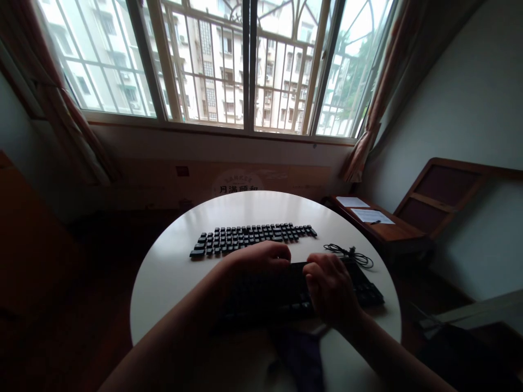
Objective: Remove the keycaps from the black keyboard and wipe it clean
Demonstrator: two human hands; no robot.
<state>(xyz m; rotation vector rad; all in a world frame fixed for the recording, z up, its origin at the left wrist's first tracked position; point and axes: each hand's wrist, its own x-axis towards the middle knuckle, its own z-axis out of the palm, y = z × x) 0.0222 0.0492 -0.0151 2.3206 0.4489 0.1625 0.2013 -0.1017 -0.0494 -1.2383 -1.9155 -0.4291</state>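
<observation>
**Both hands on a dark keyboard, loose keys laid out beyond it**

We see a round white counter [171,272] under a barred window [212,65]; the light is dim and the near things are in shadow.

The keyboard [368,291] lies at the near middle of the counter, long side across our view, its right end angled slightly away. It is black and flat. Its right end shows rows of small raised parts, but the surface under the hands is too dark to read.

The left hand [261,257] rests palm down at the keyboard's far edge, with its fingers bent over that edge. The right hand [329,288] sits on top of the keyboard, right of middle, its fingers curled in towards the palm. We cannot tell whether either hand grips anything.

Beyond the keyboard, apart from it, a set of black keycaps [251,237] stands on the bare counter. They are arranged in neat rows like a full key layout.

A thin black cable [349,255] lies in loose loops just beyond the keyboard's right end. A dark purple cloth [300,354] lies at the counter's near edge, between the forearms.

To the right, a low wooden side desk [392,234] carries two white papers [371,216]. A small dark object, perhaps a pen, lies on the nearer one.
</observation>
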